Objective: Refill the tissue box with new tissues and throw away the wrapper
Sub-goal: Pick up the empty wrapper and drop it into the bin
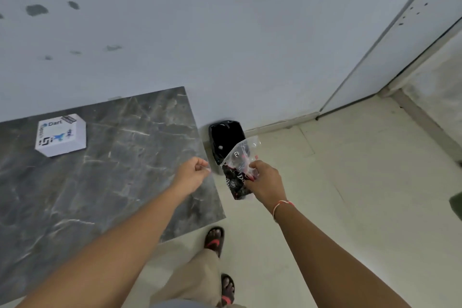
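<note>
Binning the wrapper, last step by the look of it: right hand grasps the crumpled clear plastic just above the black-lined bin on the floor by the wall

Next move, I'd say: carry it a bit further over the bin mouth and let go, since it hangs at the near rim and could fall outside. Left hand is loosely clenched over the desk edge; cannot tell if it pinches anything. Tissue box sits well apart on the desk's far left. Desk corner is close beside the bin, person's sandalled feet below; nothing blocks the drop
</note>
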